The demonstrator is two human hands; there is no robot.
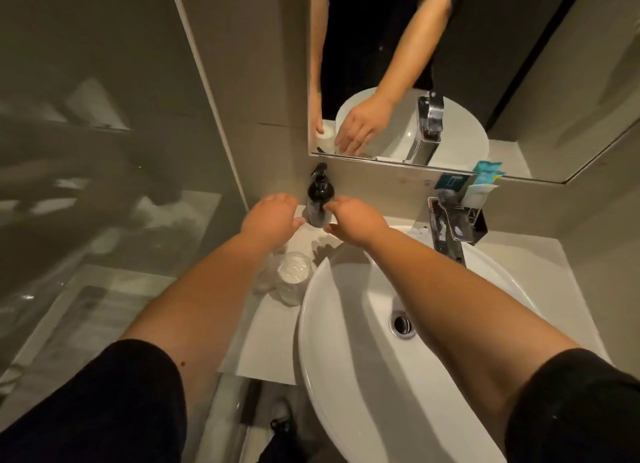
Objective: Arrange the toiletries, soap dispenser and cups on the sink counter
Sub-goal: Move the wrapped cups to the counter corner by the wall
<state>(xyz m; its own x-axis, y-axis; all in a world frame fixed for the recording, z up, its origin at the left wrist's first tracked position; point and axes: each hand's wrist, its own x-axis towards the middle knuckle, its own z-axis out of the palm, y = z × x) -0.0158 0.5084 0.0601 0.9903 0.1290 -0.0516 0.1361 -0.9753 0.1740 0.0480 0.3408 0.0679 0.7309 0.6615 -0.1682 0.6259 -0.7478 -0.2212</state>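
The black soap dispenser [319, 199] stands at the back left corner of the counter [266, 324], by the wall; the left hand [272, 217] and right hand [356, 220] sit on either side, fingers loose, not squeezing it; the cups [292, 279] stand near the sink's [346, 376] left edge.

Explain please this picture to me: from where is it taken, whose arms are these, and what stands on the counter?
The camera sits on a person's head and looks down, so both arms are that person's own. The left hand and right hand reach to either side of a dark soap dispenser standing in the corner of the counter. Whether they grip it, I cannot tell. Nearer, left of the white sink, stand clear cups. Behind the faucet, a rack holds small packets. The mirror above repeats the hands.
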